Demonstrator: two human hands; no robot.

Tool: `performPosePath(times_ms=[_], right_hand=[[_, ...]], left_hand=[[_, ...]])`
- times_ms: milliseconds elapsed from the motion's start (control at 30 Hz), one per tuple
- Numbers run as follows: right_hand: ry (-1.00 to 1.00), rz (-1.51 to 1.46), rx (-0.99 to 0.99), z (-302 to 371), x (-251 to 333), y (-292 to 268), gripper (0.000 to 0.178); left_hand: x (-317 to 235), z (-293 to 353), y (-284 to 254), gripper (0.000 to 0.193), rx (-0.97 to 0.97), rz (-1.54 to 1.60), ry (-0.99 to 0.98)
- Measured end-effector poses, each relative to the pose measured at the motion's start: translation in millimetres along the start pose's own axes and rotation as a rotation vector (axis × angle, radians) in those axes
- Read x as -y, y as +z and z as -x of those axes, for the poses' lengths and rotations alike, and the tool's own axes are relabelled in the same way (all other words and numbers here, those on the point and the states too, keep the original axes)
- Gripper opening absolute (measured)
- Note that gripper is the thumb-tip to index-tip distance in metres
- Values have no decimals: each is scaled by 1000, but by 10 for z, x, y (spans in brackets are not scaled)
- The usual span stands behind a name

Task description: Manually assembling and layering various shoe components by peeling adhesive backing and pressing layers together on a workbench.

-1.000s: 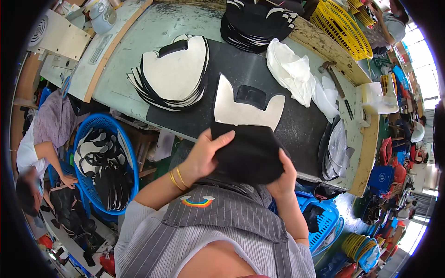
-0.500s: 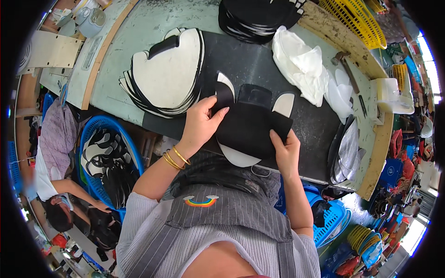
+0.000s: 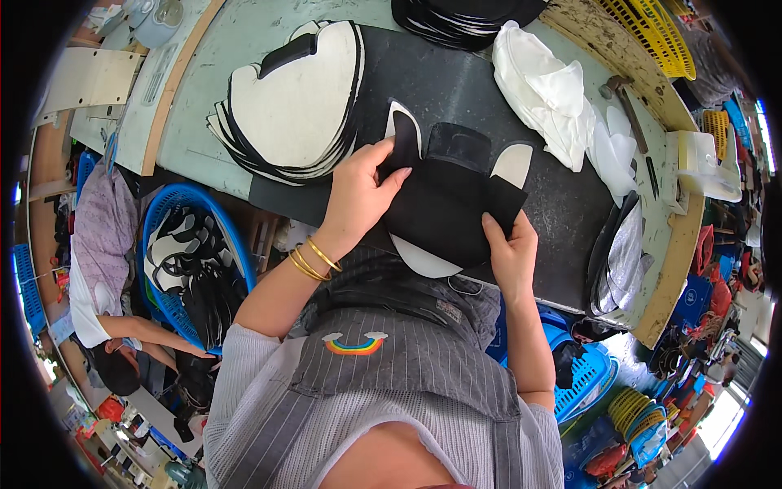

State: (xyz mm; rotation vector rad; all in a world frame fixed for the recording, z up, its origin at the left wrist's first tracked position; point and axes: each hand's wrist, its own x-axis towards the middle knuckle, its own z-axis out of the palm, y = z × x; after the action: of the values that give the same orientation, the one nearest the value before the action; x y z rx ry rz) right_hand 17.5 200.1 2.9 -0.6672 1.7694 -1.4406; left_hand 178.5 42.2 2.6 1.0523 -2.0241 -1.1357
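Note:
A black fabric piece [image 3: 440, 204] with a white underside lies across the near edge of the dark work mat, held between both my hands. My left hand [image 3: 358, 191] pinches its upper left flap between thumb and fingers. With thumb on top and fingers beneath, my right hand [image 3: 513, 248] grips the right-hand flap. White shows along the flap tips and in a curved strip at the near edge. A dark rectangular patch [image 3: 459, 147] sits at the piece's far middle. To the left is a stack of white-faced, black-edged cut pieces [image 3: 297, 102].
Black cut pieces [image 3: 464, 20] are piled at the far side. White crumpled sheeting [image 3: 542, 94] and a hammer [image 3: 630, 114] lie to the right, near a wooden border [image 3: 672, 269]. A blue basket [image 3: 155, 281] of cut pieces stands lower left, where another person's arm [image 3: 155, 330] reaches.
The view has shifted slightly, so the table things appear higher. Both hands keep hold of the black fabric piece; its left flap is raised a little more, and less white shows at the near edge.

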Motion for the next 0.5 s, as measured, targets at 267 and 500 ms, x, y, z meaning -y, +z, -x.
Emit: performPosePath(times_ms=[267,500], right_hand=[[-165,158,-42,-83,17,-31,26],[-181,393,-217,-252,119,-113,17]], left_hand=[[-437,294,21,52,170,-405,539],[-397,522,89,54,342,-388,570]])
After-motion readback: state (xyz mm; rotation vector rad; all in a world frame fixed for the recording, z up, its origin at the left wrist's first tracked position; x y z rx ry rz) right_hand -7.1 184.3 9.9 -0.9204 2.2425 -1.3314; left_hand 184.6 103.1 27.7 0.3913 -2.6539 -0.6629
